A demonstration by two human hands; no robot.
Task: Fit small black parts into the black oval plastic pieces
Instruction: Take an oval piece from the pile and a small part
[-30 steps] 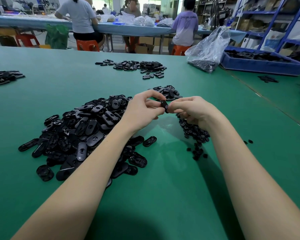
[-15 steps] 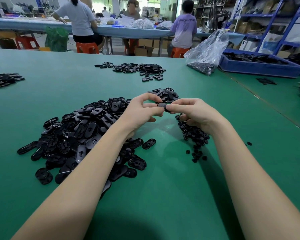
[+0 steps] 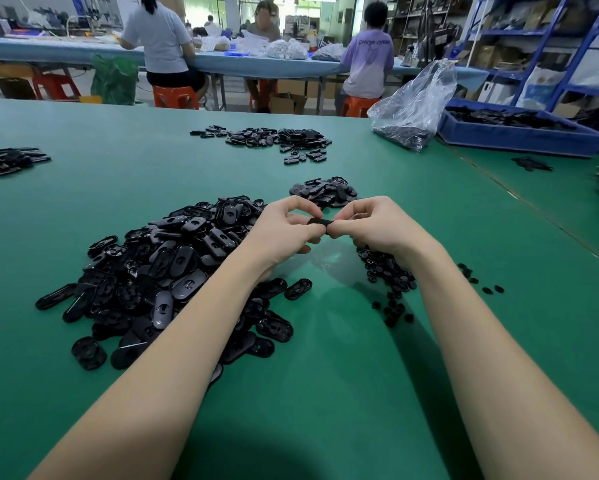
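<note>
I hold one black oval plastic piece [image 3: 320,221] pinched between my left hand [image 3: 284,233] and right hand [image 3: 377,228], raised above the green table [image 3: 325,393], at twelve o'clock from my arms. To seat the small part well, I should keep the oval level and press squarely. My fingertips hide the insert, so I cannot tell whether it sits flush.

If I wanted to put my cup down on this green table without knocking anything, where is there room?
Bare green lies close to the person, between the two forearms, and wide on the left between the big pile of oval pieces and the far-left heap. It is crowded around the hands, between that pile and the small parts, and near the plastic bag.
</note>
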